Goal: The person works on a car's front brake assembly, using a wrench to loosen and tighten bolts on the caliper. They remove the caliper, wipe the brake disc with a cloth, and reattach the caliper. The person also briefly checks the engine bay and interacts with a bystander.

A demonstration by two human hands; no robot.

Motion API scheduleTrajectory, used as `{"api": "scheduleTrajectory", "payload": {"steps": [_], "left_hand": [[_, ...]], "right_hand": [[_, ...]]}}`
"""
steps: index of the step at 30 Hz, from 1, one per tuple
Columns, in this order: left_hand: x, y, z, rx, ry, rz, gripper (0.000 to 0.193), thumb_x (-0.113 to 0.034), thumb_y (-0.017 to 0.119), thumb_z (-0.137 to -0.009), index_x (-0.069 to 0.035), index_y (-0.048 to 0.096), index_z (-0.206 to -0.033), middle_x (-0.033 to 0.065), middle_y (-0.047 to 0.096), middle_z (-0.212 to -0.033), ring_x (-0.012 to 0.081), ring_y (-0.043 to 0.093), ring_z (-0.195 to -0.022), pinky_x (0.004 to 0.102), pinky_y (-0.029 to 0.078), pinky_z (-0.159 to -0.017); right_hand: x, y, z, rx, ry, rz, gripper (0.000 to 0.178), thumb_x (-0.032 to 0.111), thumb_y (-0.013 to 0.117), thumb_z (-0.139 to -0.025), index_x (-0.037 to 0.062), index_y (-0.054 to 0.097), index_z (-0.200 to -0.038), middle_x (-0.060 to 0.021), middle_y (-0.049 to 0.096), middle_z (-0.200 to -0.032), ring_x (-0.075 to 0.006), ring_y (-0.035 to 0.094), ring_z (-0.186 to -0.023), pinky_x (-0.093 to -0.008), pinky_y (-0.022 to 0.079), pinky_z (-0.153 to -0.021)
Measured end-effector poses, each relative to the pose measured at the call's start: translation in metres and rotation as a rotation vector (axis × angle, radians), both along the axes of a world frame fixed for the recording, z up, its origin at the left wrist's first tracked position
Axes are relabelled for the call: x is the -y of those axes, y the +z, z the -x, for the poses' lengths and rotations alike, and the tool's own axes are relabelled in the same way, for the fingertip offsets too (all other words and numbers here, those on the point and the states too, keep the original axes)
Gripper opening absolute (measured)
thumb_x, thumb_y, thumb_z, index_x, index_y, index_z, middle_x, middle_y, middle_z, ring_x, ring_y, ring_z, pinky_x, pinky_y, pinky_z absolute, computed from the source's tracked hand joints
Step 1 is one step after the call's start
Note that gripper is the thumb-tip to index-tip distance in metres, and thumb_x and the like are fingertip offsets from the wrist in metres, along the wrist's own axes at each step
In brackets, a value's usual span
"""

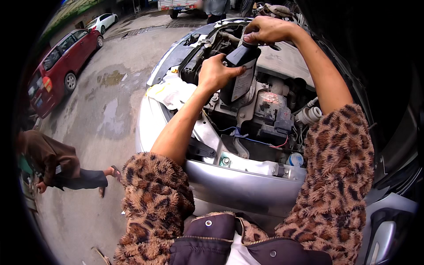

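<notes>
A black plastic bottle [244, 56] with a pale label is held upright over the open engine bay [247, 128]. My left hand [217, 74] grips the bottle's side, thumb across its front near the shoulder. Over its top, the fingers of my right hand [268, 31] close round the dark cap [250, 43]; whether the cap is loose cannot be seen. Behind and below the bottle is the battery [270, 102]. A crumpled white cloth [171, 93] lies on the fender beside my left forearm.
The silver fender [240, 187] curves between me and the engine. A blue-topped reservoir cap [295, 159] shows near my right sleeve. At left, a person in brown [55, 159] is on the concrete ground [88, 128]. A red car [66, 66] and a white car [102, 22] are parked beyond.
</notes>
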State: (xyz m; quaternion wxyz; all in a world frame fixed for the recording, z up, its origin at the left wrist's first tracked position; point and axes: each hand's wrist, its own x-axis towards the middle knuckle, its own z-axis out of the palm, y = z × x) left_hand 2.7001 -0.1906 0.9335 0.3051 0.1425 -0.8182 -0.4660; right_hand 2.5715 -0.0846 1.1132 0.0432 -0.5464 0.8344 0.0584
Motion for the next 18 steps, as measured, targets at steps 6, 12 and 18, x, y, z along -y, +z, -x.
{"api": "scheduleTrajectory", "payload": {"steps": [6, 12, 18], "left_hand": [[-0.004, 0.005, -0.004, -0.024, -0.015, 0.067, 0.067, -0.042, 0.083, -0.068, 0.007, 0.065, -0.11, 0.0171, 0.07, -0.086, 0.0221, 0.069, -0.078, 0.0332, 0.053, -0.072], [0.002, 0.011, -0.013, -0.032, 0.03, 0.043, 0.064, -0.049, 0.08, -0.064, 0.001, 0.066, -0.101, 0.0197, 0.067, -0.081, 0.0327, 0.067, -0.078, 0.0421, 0.051, -0.07], [0.005, 0.021, -0.027, -0.051, 0.025, 0.034, 0.069, -0.049, 0.079, -0.065, -0.003, 0.065, -0.114, 0.0197, 0.07, -0.089, 0.0333, 0.069, -0.085, 0.0419, 0.053, -0.075]], "right_hand": [[0.0, 0.0, -0.023, -0.26, -0.136, 0.013, 0.087, 0.081, 0.047, -0.078, 0.0012, 0.068, -0.104, -0.0189, 0.069, -0.092, -0.0322, 0.068, -0.086, -0.0441, 0.053, -0.076], [-0.001, 0.006, -0.025, -0.236, 0.071, 0.103, 0.057, 0.052, 0.069, -0.083, 0.0003, 0.067, -0.106, -0.0172, 0.068, -0.087, -0.0297, 0.068, -0.081, -0.0413, 0.051, -0.076], [-0.001, 0.018, -0.043, -0.16, 0.127, 0.218, 0.063, 0.062, 0.053, -0.088, 0.0015, 0.069, -0.092, -0.0208, 0.069, -0.091, -0.0366, 0.065, -0.095, -0.0444, 0.051, -0.082]]}}
